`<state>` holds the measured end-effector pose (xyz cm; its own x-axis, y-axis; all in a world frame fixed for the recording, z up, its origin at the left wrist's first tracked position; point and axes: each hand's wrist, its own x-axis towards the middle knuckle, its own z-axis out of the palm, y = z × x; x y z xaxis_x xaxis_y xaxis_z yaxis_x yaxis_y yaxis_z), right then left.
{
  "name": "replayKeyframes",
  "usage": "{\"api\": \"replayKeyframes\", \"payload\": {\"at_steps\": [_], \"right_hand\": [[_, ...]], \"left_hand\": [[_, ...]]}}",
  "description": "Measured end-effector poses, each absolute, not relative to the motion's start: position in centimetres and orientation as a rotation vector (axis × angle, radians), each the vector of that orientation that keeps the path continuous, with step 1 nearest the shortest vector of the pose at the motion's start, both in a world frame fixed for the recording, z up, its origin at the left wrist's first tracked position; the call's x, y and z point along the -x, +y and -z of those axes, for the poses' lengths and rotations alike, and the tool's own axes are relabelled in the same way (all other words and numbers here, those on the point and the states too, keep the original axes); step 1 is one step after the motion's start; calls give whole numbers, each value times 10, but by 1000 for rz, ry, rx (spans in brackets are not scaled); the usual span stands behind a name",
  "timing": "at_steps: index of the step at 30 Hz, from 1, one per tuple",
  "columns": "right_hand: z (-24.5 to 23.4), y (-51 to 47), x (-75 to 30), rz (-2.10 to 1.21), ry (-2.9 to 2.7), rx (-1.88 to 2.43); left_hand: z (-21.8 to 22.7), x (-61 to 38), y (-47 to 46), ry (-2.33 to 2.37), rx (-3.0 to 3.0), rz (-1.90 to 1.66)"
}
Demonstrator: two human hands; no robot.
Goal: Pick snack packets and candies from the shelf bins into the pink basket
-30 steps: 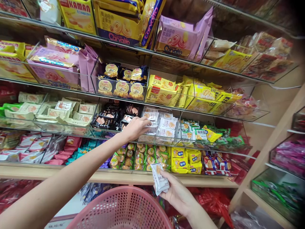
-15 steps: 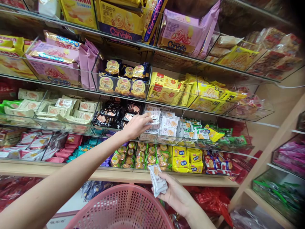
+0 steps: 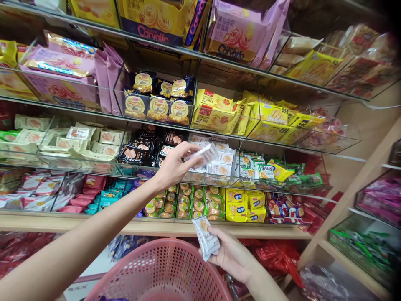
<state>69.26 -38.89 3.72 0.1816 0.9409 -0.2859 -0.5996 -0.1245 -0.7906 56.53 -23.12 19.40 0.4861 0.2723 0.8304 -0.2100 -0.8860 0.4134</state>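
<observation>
My left hand point(image 3: 178, 163) pinches a white snack packet point(image 3: 205, 154), lifted in front of the bin of matching white packets point(image 3: 222, 162). Its lettering is blurred. Lower down, beside the basket's right rim, my right hand point(image 3: 227, 253) is closed on another white snack packet point(image 3: 206, 238), perhaps more than one stacked; a small wafer or cake picture shows on its front. The pink perforated basket point(image 3: 159, 255) stands below both hands, with something dark purple at its bottom edge. Black packets point(image 3: 139, 150) fill the bin left of my left hand.
Clear-fronted bins rise in tiers. Yellow packets point(image 3: 216, 110) and round-labelled navy packets point(image 3: 158, 106) sit above; green-and-white packets point(image 3: 265, 170) lie to the right. Below are round biscuits point(image 3: 199, 200) and yellow packs point(image 3: 236, 205). A wooden ledge point(image 3: 131, 225) runs above the basket, with red bags point(image 3: 275, 257) beneath.
My left hand has drawn back slightly from the white packets' bin, raising one packet between its fingers. My right hand stays nearly in place with its packet. The view has shifted a little.
</observation>
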Motion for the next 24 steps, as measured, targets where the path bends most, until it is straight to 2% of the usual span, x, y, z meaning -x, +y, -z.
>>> {"api": "replayKeyframes", "payload": {"at_steps": [5,9,13,24], "right_hand": [[-35,-397,-683,-1499,-541,983],[-24,-402,-674,-1602,-558,986],[-13,-407,-668,-1740,-455,988],[9,-419,-657,-1883,-417,1029]], "left_hand": [[-154,-538,-263,108,-2016,-521],[-115,-524,-269,189,-1917,-219],[-94,-521,-274,227,-1827,-73],[-46,-524,-285,116,-2149,-90]]}}
